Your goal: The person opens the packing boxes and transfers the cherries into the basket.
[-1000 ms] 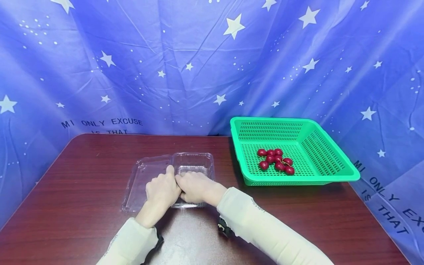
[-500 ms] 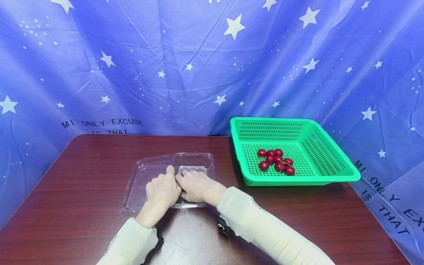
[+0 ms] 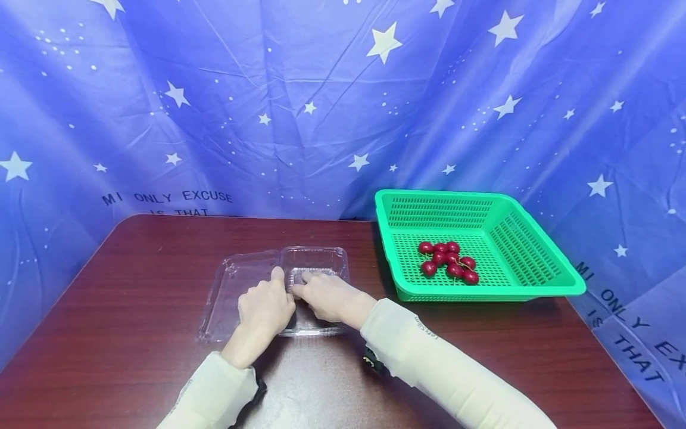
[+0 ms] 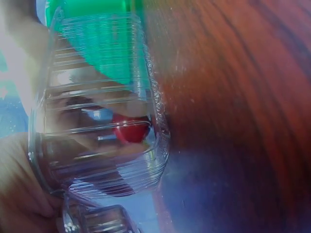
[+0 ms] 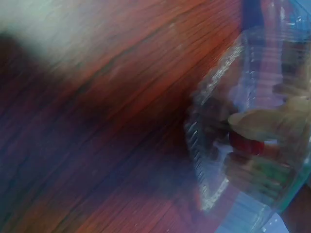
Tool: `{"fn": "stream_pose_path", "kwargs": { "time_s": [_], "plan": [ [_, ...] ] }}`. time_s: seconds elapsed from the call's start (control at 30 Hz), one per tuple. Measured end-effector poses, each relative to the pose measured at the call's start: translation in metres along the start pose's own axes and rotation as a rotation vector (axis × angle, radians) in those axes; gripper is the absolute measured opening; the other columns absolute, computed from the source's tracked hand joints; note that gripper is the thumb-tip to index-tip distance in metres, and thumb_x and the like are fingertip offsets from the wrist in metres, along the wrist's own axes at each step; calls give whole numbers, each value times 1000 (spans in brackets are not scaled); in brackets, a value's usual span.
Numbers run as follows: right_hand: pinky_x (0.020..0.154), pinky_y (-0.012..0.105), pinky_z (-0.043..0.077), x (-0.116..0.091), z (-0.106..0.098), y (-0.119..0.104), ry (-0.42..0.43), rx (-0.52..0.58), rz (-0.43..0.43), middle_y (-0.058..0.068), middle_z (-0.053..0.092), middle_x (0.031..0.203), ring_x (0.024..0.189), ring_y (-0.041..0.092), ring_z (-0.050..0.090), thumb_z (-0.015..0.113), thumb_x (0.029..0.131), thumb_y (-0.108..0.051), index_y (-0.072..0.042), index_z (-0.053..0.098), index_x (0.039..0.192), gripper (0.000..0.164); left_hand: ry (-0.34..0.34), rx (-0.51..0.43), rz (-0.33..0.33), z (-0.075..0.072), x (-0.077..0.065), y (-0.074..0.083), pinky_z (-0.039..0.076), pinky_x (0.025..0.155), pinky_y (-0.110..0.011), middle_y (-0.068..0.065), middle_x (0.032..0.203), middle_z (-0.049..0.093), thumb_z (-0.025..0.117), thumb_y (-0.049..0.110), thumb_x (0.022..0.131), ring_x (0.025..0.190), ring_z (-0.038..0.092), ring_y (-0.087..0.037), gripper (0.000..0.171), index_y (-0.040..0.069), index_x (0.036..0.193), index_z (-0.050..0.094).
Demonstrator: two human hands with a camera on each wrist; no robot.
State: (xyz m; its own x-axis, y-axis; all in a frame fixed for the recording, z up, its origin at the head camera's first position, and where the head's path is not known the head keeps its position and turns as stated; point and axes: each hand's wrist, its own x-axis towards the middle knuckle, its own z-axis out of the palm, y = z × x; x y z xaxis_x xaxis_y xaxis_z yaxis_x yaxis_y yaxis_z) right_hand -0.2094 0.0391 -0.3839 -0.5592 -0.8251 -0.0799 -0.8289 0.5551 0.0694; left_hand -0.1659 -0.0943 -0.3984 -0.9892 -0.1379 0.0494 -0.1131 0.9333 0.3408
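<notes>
A hinged clear plastic container (image 3: 343, 262) stands on the table, its lid (image 3: 225, 298) folded out to the left. My left hand (image 3: 264, 310) grips the container at the hinge side, thumb upward. My right hand (image 3: 328, 298) reaches down into the box. Through the clear wall in the left wrist view, a red cherry (image 4: 130, 128) shows low in the box by the right fingers. In the blurred right wrist view, that cherry (image 5: 246, 143) lies pinched between thumb and fingers. The head view hides it behind the right hand.
A green perforated basket (image 3: 498, 290) stands on the right of the dark red wooden table (image 3: 134, 268). Several cherries (image 3: 452, 258) with stems lie grouped inside it. A blue starry curtain (image 3: 300, 149) hangs behind the table's back edge.
My right hand has shifted slightly right and back, away from the left hand, still inside the container. The left hand keeps its place on the container. The head view has shifted slightly.
</notes>
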Motion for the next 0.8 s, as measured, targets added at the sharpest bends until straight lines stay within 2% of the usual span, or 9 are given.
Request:
{"fn": "stream_pose_path", "kwargs": {
  "time_s": [0.27,0.8],
  "plan": [
    [90,42,55,-4,6,4,8,-95,-17,13,63,109,101,29,63,65,83,-6,-10,60,107,25,-20,-2,-1,-1,0,1,50,56,-56,-29,86,71,58,23,84,70,65,-47,29,2,102,49],
    [83,42,57,-4,5,3,-16,-121,-16,13,63,108,98,29,64,65,84,-9,-9,59,106,23,-17,7,0,0,1,1,50,57,-55,-28,85,71,59,22,84,70,65,-46,29,2,102,49]
  ]
}}
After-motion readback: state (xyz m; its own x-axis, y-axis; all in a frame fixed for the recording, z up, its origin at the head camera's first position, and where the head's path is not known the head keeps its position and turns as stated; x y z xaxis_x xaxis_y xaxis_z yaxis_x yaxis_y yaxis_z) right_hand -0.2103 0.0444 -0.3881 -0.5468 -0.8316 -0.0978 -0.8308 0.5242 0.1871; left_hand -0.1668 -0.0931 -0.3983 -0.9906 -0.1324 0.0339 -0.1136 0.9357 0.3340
